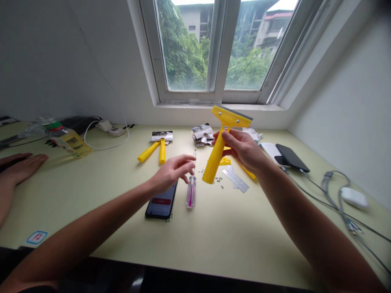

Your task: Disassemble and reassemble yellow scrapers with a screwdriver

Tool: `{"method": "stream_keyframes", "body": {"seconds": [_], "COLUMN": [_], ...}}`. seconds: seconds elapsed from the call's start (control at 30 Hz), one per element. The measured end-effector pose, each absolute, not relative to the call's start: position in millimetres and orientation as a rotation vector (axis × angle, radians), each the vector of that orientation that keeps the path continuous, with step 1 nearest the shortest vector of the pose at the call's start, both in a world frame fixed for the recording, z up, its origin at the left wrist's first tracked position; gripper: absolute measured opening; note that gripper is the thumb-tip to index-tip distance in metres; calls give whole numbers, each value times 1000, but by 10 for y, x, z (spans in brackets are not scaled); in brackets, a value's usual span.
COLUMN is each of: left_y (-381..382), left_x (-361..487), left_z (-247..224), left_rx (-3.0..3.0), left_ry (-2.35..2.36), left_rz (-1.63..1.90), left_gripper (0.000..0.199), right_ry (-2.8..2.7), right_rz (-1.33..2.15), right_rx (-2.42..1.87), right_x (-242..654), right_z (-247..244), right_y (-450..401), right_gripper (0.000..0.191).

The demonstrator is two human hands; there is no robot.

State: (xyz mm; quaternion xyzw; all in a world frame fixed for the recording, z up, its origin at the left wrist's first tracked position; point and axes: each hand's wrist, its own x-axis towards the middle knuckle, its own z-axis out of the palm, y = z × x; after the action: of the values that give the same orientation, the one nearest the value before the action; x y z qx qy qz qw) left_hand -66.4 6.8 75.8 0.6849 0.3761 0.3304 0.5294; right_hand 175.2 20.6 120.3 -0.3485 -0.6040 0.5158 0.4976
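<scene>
Above a pale green desk (214, 244) beneath a window (214, 49), the right hand (242, 150) is closed around the neck of a yellow plastic scraper (217, 156). The scraper is held clear of the desk and tilted, with its dark-edged blade head uppermost and its handle slanting down. The left hand (172, 173) is open, with loosely curved fingers and nothing in its grasp. Its fingertips (188, 159) are just beside the shaft of a screwdriver (191, 192) with a clear and magenta handle; whether they touch it cannot be told. Below the left palm lies a smartphone (161, 202), its screen lit. Tiny screws (218, 180) are scattered between the screwdriver and two flat steel strips (235, 180). Farther off are two yellow handles (162, 151), a black-and-white card (162, 136) and crumpled packaging (202, 134). To the right, a black phone (291, 157) sits near a white computer mouse (354, 197) and grey cables (331, 199). At far left, another person's hand (21, 167) rests flat on the desk, near a clear plastic bag (70, 140).
</scene>
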Motion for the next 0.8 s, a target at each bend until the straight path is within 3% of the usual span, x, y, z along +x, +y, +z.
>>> {"method": "stream_keyframes", "body": {"seconds": [0.17,0.37,0.43,0.5,0.63,0.8], "left_y": [-578,-704,-638,-518,-215,-35], "left_x": [-226,-167,-296,-457,-823,-1209], "left_z": [595,424,446,504,618,633], "left_rx": [1093,961,975,1022,1127,1162], "left_ry": [444,634,689,749,926,1081], "left_rz": [699,865,971,1086,1259,1243], "left_gripper": [52,36,32,27,23,29], "right_ry": [-1565,-1992,-2223,-2462,-2830,-2928], "right_rz": [1363,1245,1017,697,231,-121], "right_rx": [-850,-922,-1047,-1070,-820,-721], "right_x": [1566,1776,1823,1772,1479,1277], "right_z": [1078,801,689,572,400,353], "right_y": [-101,-124,-98,-115,-216,-220], "right_gripper": [36,36,34,45,60,24]}}
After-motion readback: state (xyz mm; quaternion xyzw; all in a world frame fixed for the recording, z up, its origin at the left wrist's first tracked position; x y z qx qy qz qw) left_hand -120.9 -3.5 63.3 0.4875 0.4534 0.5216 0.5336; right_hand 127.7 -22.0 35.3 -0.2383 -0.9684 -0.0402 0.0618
